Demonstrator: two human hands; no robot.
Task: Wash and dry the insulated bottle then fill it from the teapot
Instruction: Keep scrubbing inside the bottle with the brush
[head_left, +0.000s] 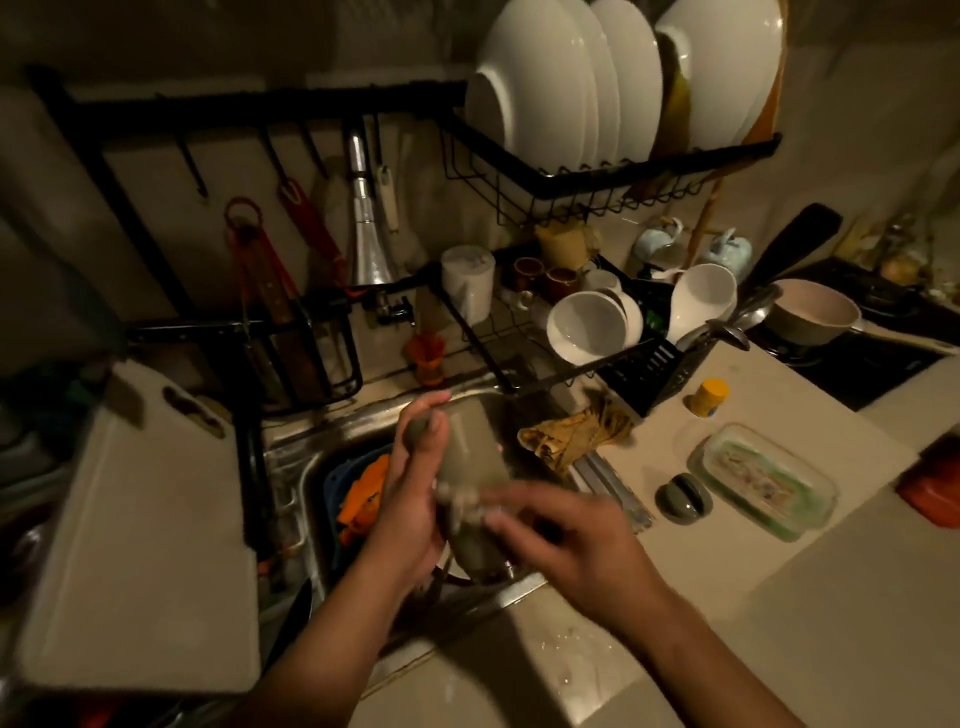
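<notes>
- The fingers (431, 410) of our left hand (410, 499) curl round the insulated bottle (472, 457), which hangs tilted over the sink (291, 441) with one end pointing away from us. The right hand (576, 540) lays its fingers (498, 514) on the bottle's middle, but blur hides whether they clasp it or only rub, so we cannot tell.
- We judge this to be the washing step: the bottle is over the basin, no cloth is in hand, and drying is not yet begun.
- The counter (779, 623) spreads to the right of the right fingers and gives the most open room for setting the bottle down.
- The cutting board (140, 519) lies left of the left fingers with its edge close to the sink rim, so swing room that way is tight.
- The dish rack (488, 332) stands beyond the fingers, one bar just past the bottle's far end; lifting forward risks a knock.
- The yellow cloth (576, 436) lies bunched on the sink's edge, just right of the bottle. Next, we think, comes a rinse and then a short reach for it.
- Two pale pots (660, 239) sit far beyond the right fingers, behind the rack; either could be the teapot.
- The lid (683, 496) lies on the counter to the right of the right fingers, apart from the bottle.
</notes>
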